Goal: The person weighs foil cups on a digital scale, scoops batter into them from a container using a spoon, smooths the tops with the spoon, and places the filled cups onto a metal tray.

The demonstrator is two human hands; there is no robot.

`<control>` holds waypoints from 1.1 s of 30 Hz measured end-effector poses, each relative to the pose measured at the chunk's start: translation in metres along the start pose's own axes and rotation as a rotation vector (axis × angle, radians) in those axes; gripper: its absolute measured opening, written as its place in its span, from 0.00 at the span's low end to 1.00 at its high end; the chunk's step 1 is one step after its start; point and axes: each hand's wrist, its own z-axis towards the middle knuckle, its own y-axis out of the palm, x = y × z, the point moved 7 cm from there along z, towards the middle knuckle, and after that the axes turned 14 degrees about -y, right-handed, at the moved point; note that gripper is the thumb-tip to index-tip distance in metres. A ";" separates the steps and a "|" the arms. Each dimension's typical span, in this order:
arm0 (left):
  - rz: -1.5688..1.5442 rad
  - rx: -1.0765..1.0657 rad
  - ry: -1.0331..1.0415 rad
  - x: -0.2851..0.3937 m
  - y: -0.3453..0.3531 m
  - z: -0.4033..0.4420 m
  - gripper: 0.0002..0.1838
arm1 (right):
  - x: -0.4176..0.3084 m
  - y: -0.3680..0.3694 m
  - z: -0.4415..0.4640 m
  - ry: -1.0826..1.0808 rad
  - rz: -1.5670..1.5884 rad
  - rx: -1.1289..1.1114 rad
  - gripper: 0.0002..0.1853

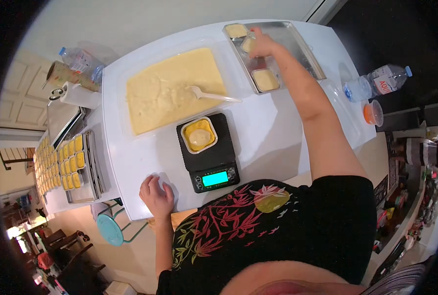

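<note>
My right hand [264, 44] reaches to the far metal tray [293, 37], its fingers closed on the edge of a small square foil cup [248, 45] of pale filling. Two similar filled cups sit on that tray, one at the back corner and another foil cup [265, 79] nearer me. On the table in front of me, a black digital scale [194, 160] with a lit screen bears a foil cup [199, 134] holding yellow filling and a paler dollop. My left hand [157, 197] rests at the table's near edge, empty, fingers loosely bent and apart.
A large clear tub of pale yellow mixture [155, 83] with a white spoon [214, 96] in it stands behind the scale. Trays of yellow-filled cups [72, 164] lie to the left. Plastic bottles [387, 79] and an orange-bottomed cup [373, 113] are at the right edge.
</note>
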 end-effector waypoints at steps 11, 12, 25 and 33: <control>0.013 -0.018 0.033 0.001 -0.002 -0.001 0.17 | -0.040 -0.043 -0.099 -0.117 0.145 0.232 0.57; 0.012 -0.028 0.040 0.000 -0.002 -0.001 0.18 | -0.054 -0.044 -0.124 -0.134 0.201 0.189 0.57; 0.011 -0.044 0.109 0.004 -0.001 -0.002 0.17 | -0.133 0.034 -0.308 -0.101 0.088 0.027 0.52; 0.008 -0.026 0.109 0.002 -0.001 -0.004 0.18 | -0.143 0.037 -0.308 -0.091 0.143 0.003 0.49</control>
